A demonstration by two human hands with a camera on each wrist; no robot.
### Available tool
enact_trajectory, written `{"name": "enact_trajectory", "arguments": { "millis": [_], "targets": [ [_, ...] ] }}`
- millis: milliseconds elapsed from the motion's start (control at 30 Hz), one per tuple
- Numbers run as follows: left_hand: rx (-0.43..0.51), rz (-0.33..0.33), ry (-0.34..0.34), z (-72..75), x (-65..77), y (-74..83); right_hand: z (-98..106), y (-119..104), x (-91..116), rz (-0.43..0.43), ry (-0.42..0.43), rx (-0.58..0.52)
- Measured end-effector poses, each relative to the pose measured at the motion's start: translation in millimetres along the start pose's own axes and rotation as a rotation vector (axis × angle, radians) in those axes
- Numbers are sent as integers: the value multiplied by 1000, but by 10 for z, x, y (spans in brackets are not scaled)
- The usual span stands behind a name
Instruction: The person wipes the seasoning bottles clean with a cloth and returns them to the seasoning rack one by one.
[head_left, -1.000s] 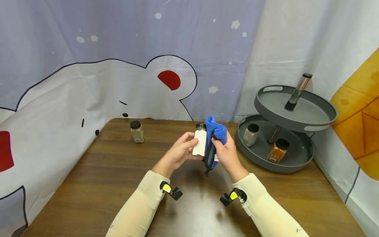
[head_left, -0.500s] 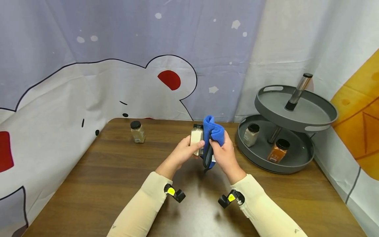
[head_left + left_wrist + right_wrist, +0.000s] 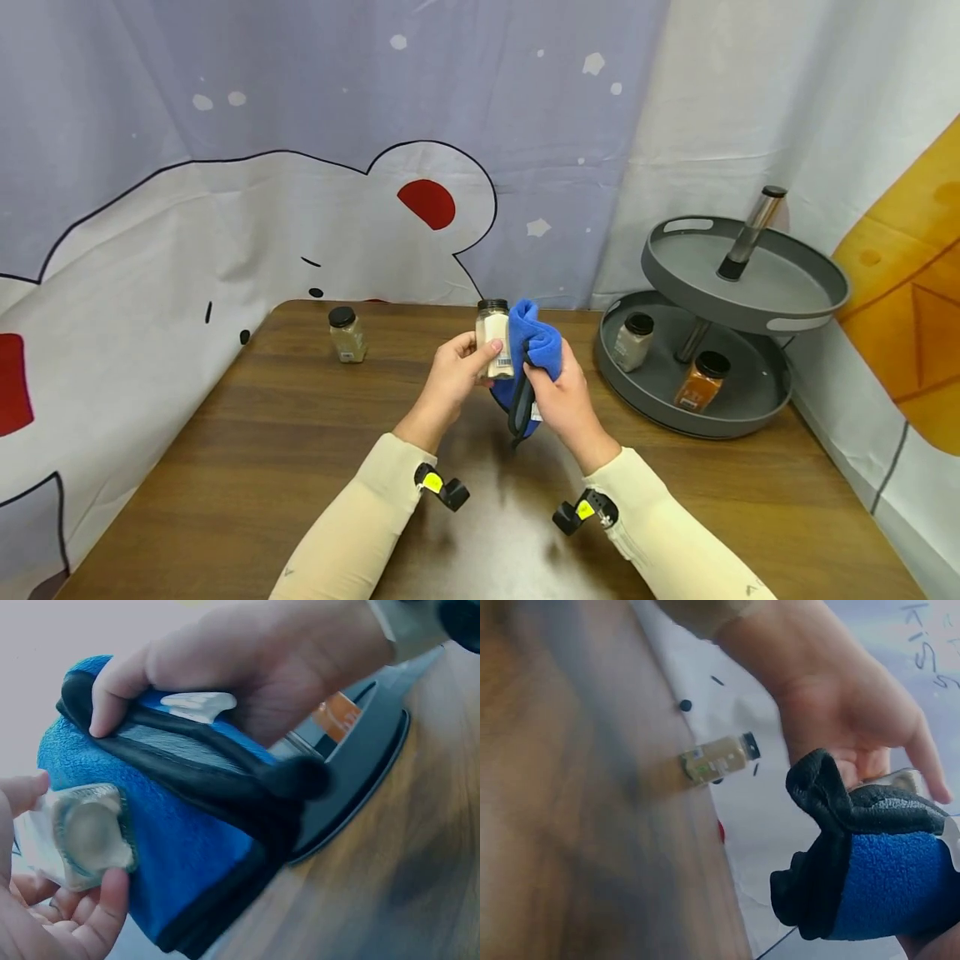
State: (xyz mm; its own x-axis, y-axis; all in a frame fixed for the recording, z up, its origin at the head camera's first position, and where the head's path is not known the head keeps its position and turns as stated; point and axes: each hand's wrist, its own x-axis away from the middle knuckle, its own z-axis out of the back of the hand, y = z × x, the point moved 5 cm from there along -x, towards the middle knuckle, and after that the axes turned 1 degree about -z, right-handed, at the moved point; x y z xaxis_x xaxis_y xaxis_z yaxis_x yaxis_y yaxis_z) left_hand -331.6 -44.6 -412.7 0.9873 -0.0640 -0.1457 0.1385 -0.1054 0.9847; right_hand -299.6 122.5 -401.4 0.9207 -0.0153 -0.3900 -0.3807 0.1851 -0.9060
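My left hand (image 3: 450, 379) grips a clear spice jar (image 3: 493, 337) with a black lid, pale contents and a white label. In the left wrist view the jar's base (image 3: 94, 832) faces the camera, thumb and fingers around its sides. My right hand (image 3: 564, 392) holds a folded blue cloth (image 3: 536, 346) with black edging, its bunched folds right against the jar's right side. From the right wrist the cloth (image 3: 900, 885) covers most of the jar.
A second spice jar (image 3: 348, 337) stands at the table's back left. To the right is a grey two-tier tray (image 3: 675, 421); its lower tier holds a pale jar (image 3: 632, 343) and an orange jar (image 3: 701, 383). A printed curtain (image 3: 300, 208) hangs behind the wooden table (image 3: 262, 467).
The jar has shifted a little left and up and turned, so a barcode on its label now shows. The cloth has moved slightly left with the right hand.
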Motion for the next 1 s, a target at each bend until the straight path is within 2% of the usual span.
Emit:
{"name": "enact_trajectory", "arguments": {
  "millis": [200, 333, 467, 667, 867, 1000],
  "targets": [
    [145, 33, 55, 60, -33, 16, -74, -30, 155, 41, -24, 51],
    [206, 59, 44, 81, -38, 13, -93, -46, 203, 65, -28, 62],
    [193, 101, -22, 66, -25, 13, -75, -44, 201, 55, -21, 67],
    [131, 126, -170, -6, 20, 21, -14, -32, 105, 15, -3, 34],
    [119, 148, -315, -89, 70, 3, 55, 7, -7, -31, 7, -55],
    [135, 146, -368, -114, 92, -1, 75, -6, -46, -38, 8, -103]
  ]
}}
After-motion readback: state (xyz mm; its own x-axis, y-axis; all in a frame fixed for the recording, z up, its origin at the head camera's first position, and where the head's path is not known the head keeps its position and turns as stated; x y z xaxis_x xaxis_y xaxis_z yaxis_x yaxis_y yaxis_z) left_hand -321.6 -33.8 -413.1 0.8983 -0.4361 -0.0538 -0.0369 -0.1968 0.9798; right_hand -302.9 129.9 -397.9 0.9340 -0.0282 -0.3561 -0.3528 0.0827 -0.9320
